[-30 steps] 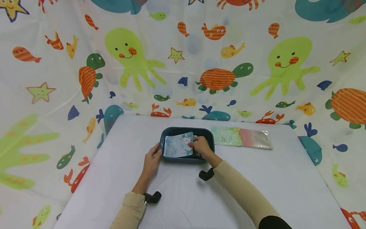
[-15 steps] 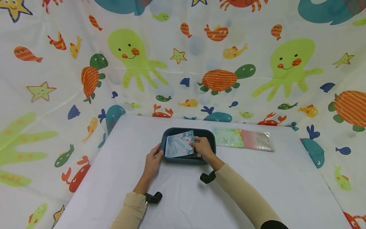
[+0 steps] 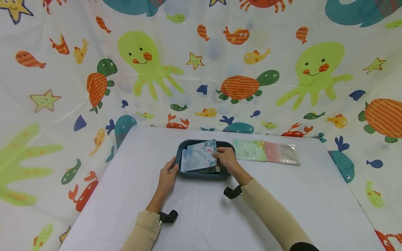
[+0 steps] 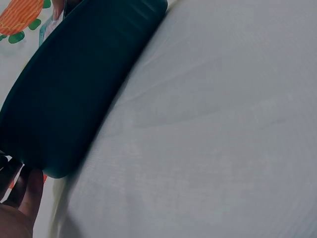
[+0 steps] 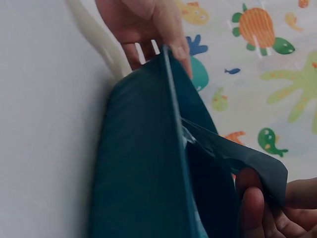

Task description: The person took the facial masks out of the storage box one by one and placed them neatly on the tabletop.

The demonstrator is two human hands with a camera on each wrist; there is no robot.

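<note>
A dark teal rectangular bin [image 3: 204,176] stands on the white table. My left hand [image 3: 167,177] holds its left end, thumb over the rim and fingers against the outside, as the right wrist view shows. My right hand [image 3: 228,160] pinches the right edge of a blue flowered sheet mask packet [image 3: 200,156], raised and tilted above the bin. Under it, at the left inside the bin, another pale blue packet [image 3: 184,161] shows partly. Something dark, mostly hidden, lies below. In the right wrist view the packet [image 5: 252,156] bends between thumb and fingers.
To the right of the bin lie a green packet [image 3: 250,150] and a pink-and-silver packet [image 3: 281,153], side by side and touching. A sea-animal curtain [image 3: 201,75] hangs behind the white table [image 3: 201,216].
My right hand has lifted the blue packet and drawn it slightly right, uncovering another pale blue packet beneath. The left hand stays on the bin's left end.
</note>
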